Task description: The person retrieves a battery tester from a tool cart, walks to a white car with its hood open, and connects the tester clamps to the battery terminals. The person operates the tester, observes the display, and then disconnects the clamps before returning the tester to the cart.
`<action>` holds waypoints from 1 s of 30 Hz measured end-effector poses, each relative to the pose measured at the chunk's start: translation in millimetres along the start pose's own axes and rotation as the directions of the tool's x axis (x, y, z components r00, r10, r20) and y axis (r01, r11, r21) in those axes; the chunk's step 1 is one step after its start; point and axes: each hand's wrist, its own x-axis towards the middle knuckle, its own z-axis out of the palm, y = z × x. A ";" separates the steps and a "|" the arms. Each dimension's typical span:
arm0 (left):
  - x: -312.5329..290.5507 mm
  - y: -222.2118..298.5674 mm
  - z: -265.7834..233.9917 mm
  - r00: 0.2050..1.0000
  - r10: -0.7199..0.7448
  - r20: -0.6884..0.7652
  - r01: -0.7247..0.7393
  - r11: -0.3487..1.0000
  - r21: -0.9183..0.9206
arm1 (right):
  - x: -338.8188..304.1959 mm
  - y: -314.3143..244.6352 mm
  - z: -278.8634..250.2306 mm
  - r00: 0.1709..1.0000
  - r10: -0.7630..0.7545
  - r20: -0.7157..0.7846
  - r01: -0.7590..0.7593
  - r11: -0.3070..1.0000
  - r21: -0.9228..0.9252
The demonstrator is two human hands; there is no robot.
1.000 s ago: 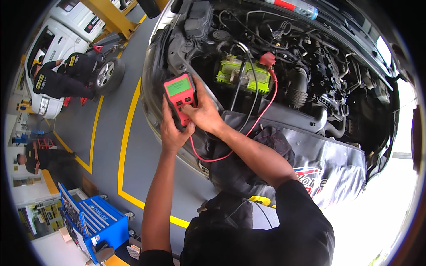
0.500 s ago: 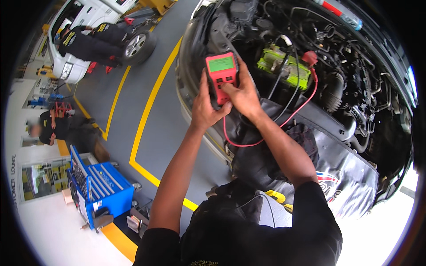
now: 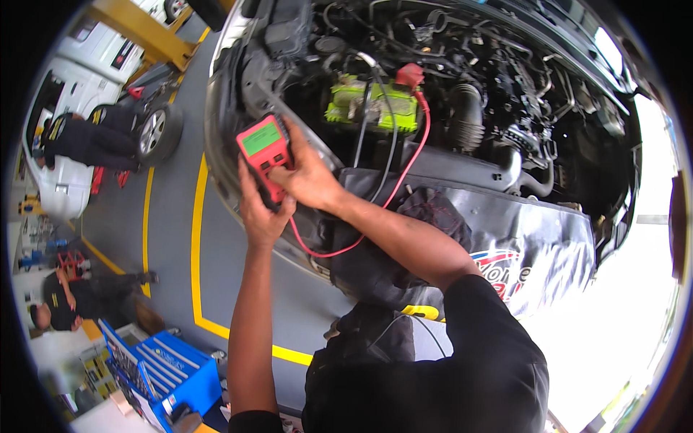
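Both my hands hold a red handheld battery tester [image 3: 264, 153] with a lit green screen, over the front edge of the open engine bay. My left hand [image 3: 261, 216] wraps its lower left side. Along its right side grips my right hand [image 3: 307, 173], the thumb lying on the buttons below the screen. A red cable [image 3: 404, 180] and a black cable [image 3: 388, 144] run between the tester's side and the yellow-green car battery [image 3: 372, 107]. The red clamp [image 3: 410, 76] sits at the battery's right end; a clamp on the black cable is near its top.
A fender cover [image 3: 534, 245] drapes over the car's front edge, with a dark cloth bundle [image 3: 437, 216] on it. A blue tool cabinet [image 3: 173, 368] stands at lower left. Several people work or stand at left, near a white vehicle [image 3: 65, 173] and an upright wheel [image 3: 159, 133].
The view has swung, so the engine bay, battery and my hands appear further left. My hands still hold the tester, and my right thumb stays at its buttons.
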 end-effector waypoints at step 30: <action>4.2 9.9 -4.1 0.998 -0.002 0.055 0.002 1.000 0.004 | 0.4 -6.1 -1.2 0.999 0.042 0.008 -0.042 0.999 -0.002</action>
